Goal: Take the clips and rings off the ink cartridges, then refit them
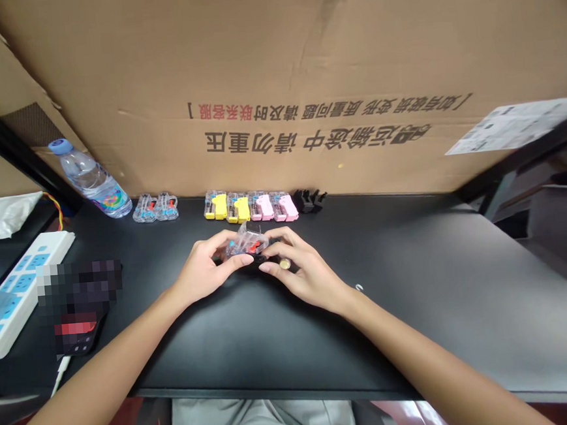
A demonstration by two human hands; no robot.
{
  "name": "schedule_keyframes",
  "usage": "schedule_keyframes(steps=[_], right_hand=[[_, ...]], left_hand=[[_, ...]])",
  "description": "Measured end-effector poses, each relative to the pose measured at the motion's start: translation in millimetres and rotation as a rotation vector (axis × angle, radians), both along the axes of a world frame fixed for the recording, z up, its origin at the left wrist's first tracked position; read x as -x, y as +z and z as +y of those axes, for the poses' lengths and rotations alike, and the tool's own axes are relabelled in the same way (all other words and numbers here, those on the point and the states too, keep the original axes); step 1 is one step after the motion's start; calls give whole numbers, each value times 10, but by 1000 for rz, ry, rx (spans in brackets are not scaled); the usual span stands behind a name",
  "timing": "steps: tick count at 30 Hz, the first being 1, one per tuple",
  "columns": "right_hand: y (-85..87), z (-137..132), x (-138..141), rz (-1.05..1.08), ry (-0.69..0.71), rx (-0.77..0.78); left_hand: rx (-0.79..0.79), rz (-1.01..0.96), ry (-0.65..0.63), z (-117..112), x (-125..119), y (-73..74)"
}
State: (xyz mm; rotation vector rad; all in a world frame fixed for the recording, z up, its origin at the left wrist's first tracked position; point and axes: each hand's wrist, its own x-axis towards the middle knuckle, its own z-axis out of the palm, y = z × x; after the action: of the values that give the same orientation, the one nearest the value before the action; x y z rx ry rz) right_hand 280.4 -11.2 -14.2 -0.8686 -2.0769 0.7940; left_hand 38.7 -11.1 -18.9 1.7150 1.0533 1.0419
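Observation:
Both hands meet above the black table around a small clear plastic casing [246, 241] with red and blue parts inside. My left hand [209, 264] pinches its left side between thumb and fingers. My right hand [300, 267] closes on its right side, where a black part shows low between the fingertips. A round gold-coloured piece, apparently a ring, sits on a finger of the right hand. Just beyond the hands stand several clear units with yellow grips [219, 206] and pink grips [263, 207], and beside them some black plastic pieces [311, 200].
Two clear casings [155, 208] lie at the back left near a water bottle [94, 178]. A white power strip [24, 285] and a phone [84, 333] with a cable are at the left. A cardboard sheet [271, 56] rises behind the table [255, 346].

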Motion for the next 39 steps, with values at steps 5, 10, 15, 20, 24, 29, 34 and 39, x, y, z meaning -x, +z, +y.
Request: schedule_keyframes(steps=[5, 10, 15, 20, 24, 29, 34, 39], right_hand=[[35, -19, 7, -11, 34, 11], [25, -32, -2, 0, 63, 3], [22, -21, -10, -11, 79, -17], [14, -19, -2, 3, 107, -37], [55, -39, -1, 3, 97, -12], [129, -59, -7, 106, -44, -50], [114, -29, -31, 19, -40, 19], [95, -38, -14, -1, 21, -76]], left_hand=[[53, -23, -22, -2, -13, -4], [77, -71, -66, 7, -13, 5], [113, -121, -97, 27, -11, -3], [147, -149, -97, 30, -22, -10], [125, -149, -87, 13, -46, 5], [95, -206, -125, -5, -56, 40], [118, -160, -185, -23, -6, 49], [93, -58, -223, -51, -1, 51]])
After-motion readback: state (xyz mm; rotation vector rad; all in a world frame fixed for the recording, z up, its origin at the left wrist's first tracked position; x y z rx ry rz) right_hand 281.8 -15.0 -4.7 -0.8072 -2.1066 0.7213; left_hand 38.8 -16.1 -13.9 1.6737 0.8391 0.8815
